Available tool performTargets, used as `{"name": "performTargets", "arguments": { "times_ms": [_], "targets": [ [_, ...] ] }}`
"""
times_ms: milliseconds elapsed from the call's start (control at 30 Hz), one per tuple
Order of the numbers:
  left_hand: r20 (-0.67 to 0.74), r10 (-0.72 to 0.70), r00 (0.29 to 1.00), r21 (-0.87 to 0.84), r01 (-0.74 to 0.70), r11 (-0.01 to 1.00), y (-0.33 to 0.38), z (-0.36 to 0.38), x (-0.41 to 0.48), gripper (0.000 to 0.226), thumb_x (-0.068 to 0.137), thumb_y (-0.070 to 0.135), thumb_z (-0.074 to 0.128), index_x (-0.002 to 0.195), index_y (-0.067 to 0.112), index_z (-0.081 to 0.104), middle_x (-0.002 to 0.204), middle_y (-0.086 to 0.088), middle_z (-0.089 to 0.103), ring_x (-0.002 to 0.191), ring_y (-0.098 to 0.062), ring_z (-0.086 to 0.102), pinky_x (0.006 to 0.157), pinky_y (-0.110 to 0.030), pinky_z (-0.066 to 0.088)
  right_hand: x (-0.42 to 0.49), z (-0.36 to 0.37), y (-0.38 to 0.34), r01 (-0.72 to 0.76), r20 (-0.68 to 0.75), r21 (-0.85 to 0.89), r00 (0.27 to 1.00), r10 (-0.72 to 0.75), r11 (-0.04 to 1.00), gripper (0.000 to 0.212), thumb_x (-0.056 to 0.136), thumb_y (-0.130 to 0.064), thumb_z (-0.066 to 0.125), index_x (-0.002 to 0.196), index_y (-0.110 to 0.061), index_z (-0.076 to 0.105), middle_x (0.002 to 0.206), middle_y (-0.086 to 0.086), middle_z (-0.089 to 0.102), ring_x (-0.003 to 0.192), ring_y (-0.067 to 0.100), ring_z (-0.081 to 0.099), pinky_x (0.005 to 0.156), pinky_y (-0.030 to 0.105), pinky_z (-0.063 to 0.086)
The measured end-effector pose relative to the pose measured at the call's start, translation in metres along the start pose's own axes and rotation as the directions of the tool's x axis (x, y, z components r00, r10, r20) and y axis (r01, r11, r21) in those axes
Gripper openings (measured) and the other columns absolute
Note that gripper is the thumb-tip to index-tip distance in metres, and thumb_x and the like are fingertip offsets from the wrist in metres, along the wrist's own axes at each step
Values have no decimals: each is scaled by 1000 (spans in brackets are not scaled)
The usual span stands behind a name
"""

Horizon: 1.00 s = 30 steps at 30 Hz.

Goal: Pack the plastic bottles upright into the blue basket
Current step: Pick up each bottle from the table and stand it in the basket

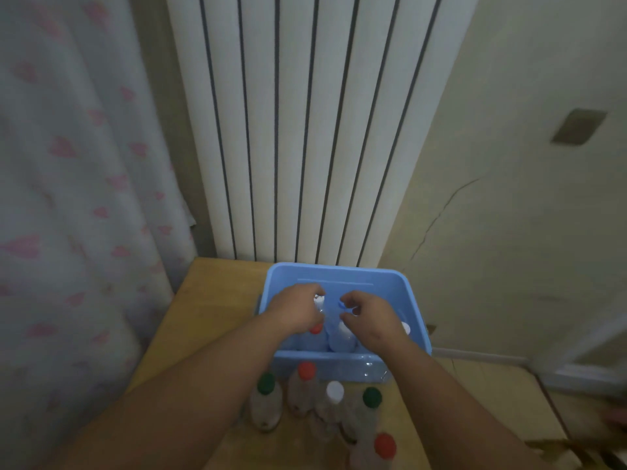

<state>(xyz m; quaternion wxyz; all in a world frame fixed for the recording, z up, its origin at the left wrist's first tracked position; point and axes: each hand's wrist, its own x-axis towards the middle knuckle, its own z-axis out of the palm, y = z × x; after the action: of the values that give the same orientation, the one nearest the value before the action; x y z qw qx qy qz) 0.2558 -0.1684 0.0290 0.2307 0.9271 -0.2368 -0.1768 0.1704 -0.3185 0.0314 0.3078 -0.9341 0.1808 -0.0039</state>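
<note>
Hands work inside the blue basket [339,276] on the tabletop [210,300]: left hand [295,313] and right hand [373,320] each curl over a bottle top there, though whether either grip is clenched I cannot tell. Five capped bottles [305,388] stand outside, near the basket's front wall; judging by this, one of them comes next.

We count five bottles standing on the tabletop [210,300]: two green-capped [266,383], two red-capped [306,370], one white-capped [335,391]. One blue basket [339,364] holds more bottles, their number partly hidden.
</note>
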Motion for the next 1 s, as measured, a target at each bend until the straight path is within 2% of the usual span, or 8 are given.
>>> {"name": "performTargets", "arguments": {
  "times_ms": [200, 367, 500, 600, 733, 867, 933, 1000],
  "targets": [
    [22, 86, 996, -150, -82, 985, -12, -1, -49, 56, 88, 35, 68, 139, 32, 47, 139, 2, 55, 118, -18, 56, 96, -29, 46, -50, 4, -19, -37, -77, 8, 996, 38, 999, 36, 88, -27, 62, 124, -25, 59, 119, -7, 64, 105, 13, 59, 90, 29, 46],
    [76, 155, 985, -150, -143, 978, -12, -1, -84, 67, 79, 29, 77, 138, 31, 48, 135, 7, 55, 116, -13, 54, 92, -27, 45, -86, 12, -23, -55, -114, 1, 992, 55, 998, 36, 86, -25, 64, 122, -23, 61, 119, -5, 65, 104, 15, 61, 90, 29, 47],
    [106, 182, 978, -143, -166, 976, -8, 5, -108, 70, 79, 25, 79, 140, 32, 46, 140, 6, 51, 110, -15, 58, 86, -27, 51, -113, 12, -17, -70, -111, -15, 992, 67, 997, 36, 87, -26, 64, 122, -21, 61, 118, -4, 65, 104, 15, 60, 88, 28, 45],
    [110, 198, 974, -111, -186, 976, 1, 13, -121, 68, 80, 32, 78, 140, 29, 46, 139, 3, 52, 119, -18, 54, 96, -33, 50, -128, 4, -11, -60, -103, -46, 993, 55, 997, 34, 88, -26, 63, 122, -21, 61, 117, -3, 65, 103, 15, 60, 81, 23, 42],
    [158, 198, 968, -55, -191, 980, 15, 36, -134, 62, 83, 31, 75, 138, 30, 47, 136, 3, 54, 115, -18, 55, 95, -32, 48, -143, -10, 1, -53, -11, -68, 999, 52, 996, 32, 88, -24, 64, 120, -21, 63, 113, -3, 65, 89, 13, 61, 63, 17, 43],
    [180, 120, 976, -105, -103, 989, 32, 68, -147, 63, 80, 28, 75, 138, 30, 50, 137, 4, 55, 118, -17, 55, 93, -29, 49, -159, -19, 24, -27, 94, -129, 995, 40, 991, 28, 83, -27, 69, 110, -22, 67, 107, -3, 68, 97, 15, 61, 80, 25, 45],
    [197, 112, 974, -92, -96, 991, 41, 85, -155, 62, 81, 27, 75, 138, 26, 51, 135, 2, 56, 118, -17, 55, 94, -28, 48, -166, -22, 37, -28, 125, -128, 991, 44, 991, 22, 81, -28, 70, 102, -22, 69, 99, -4, 68, 91, 13, 60, 80, 27, 48],
    [217, 114, 969, -64, -103, 993, 47, 101, -161, 59, 82, 25, 74, 138, 24, 52, 132, 1, 57, 115, -17, 55, 93, -26, 46, -173, -23, 49, -32, 178, -137, 982, 56, 990, 24, 79, -29, 72, 102, -22, 69, 98, -3, 67, 92, 13, 61, 79, 28, 50]
  ]
}}
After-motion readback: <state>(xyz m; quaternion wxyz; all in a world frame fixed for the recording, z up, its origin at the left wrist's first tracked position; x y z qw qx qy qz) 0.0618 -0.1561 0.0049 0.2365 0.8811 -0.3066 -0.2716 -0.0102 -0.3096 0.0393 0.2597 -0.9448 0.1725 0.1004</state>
